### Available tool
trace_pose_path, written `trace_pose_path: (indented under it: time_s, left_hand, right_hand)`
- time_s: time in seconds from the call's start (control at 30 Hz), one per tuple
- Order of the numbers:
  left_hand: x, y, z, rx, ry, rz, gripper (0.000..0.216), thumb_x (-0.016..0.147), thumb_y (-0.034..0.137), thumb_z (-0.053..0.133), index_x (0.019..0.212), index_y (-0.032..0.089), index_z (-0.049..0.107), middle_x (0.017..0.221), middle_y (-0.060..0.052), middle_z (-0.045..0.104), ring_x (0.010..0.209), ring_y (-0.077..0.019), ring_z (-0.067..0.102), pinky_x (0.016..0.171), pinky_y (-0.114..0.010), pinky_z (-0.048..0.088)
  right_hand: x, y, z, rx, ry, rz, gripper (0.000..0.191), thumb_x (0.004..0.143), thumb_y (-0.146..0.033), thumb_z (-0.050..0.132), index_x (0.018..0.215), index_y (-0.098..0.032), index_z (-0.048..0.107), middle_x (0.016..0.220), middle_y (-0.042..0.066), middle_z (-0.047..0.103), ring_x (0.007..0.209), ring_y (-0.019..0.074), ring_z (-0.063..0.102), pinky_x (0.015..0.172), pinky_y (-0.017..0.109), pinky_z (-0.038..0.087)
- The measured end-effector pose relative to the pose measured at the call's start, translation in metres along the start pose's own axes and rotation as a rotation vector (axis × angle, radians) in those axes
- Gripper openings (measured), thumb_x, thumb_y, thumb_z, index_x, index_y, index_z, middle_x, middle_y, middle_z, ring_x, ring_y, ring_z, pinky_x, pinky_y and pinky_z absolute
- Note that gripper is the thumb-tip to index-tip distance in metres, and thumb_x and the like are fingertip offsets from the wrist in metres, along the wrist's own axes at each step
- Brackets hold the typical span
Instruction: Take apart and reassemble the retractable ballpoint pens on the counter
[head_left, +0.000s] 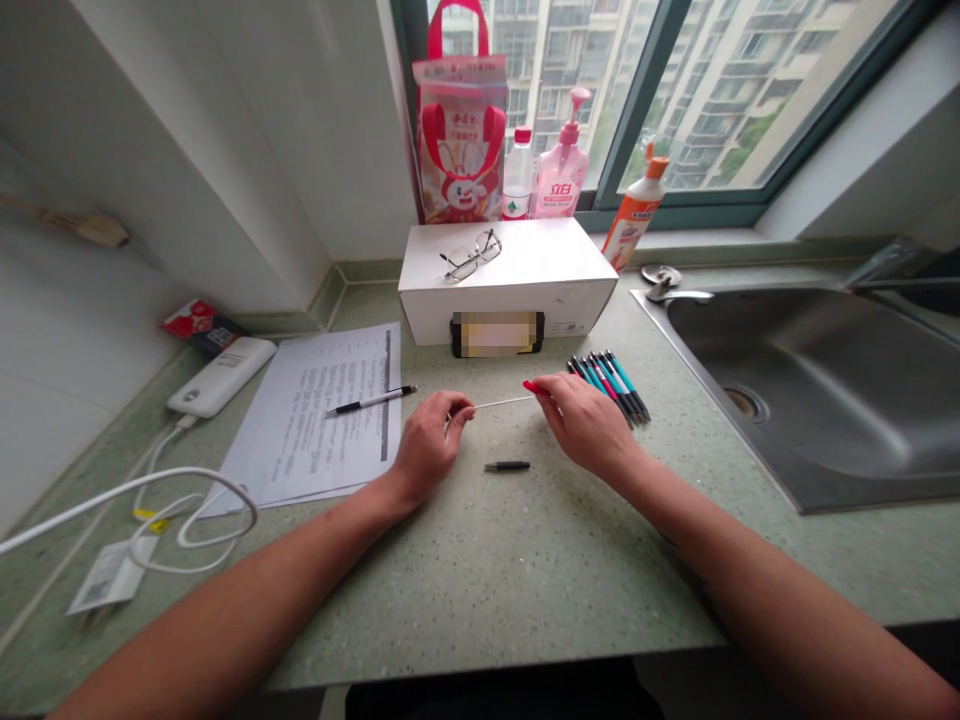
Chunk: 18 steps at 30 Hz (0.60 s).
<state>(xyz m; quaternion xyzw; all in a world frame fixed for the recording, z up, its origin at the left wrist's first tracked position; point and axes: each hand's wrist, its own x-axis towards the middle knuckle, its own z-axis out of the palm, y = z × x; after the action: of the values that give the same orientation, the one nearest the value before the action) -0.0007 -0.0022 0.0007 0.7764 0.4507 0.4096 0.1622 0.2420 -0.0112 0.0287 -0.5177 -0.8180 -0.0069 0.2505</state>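
Here the left hand (431, 440) and right hand (583, 422) each pinch one end of a thin pen refill (499, 402), held over the counter's middle. A dark pen part (507, 466) lies just under it, with nothing between. A bundle of pens (611, 385) touches the right hand, and a white box (510, 275) stands behind. The green speckled counter (480, 570) has a sink (817, 400) at its right edge, below a window (675, 90).

black phone screen (497, 333): blurred. Print on white paper sheet (315, 440): too small to read. steel sink (862, 400), white cable (90, 503): cut off at edges. thin white refill rod (499, 403): left end hidden in left hand (427, 445).
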Motion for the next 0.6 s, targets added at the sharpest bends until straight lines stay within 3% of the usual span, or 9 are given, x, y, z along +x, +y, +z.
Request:
trace_pose_path:
  time_s: [0.2, 0.6]
  left_hand:
    - [0.0027, -0.0038, -0.0008, 0.010, 0.067, -0.042, 0.006, 0.098, 0.022, 0.056, 0.093, 0.019, 0.060, 0.082, -0.002, 0.067, 0.075, -0.0162, 0.063, 0.072, -0.029, 0.050]
    - [0.0013, -0.0069, 0.0003, 0.056, 0.124, 0.034, 0.004, 0.098, 0.020, 0.056, 0.095, 0.019, 0.059, 0.083, -0.002, 0.064, 0.075, -0.0168, 0.061, 0.072, -0.030, 0.048]
  right_hand:
    - [0.0001, -0.0010, -0.0020, -0.018, -0.046, -0.028, 0.029, 0.106, -0.028, 0.037, 0.112, -0.015, 0.063, 0.101, 0.012, 0.068, 0.091, 0.0223, 0.061, 0.078, 0.034, 0.044]
    - [-0.0010, 0.0019, 0.0003, -0.037, -0.004, -0.049, 0.029, 0.106, -0.028, 0.039, 0.113, -0.015, 0.064, 0.100, 0.011, 0.067, 0.089, 0.0225, 0.061, 0.075, 0.035, 0.045]
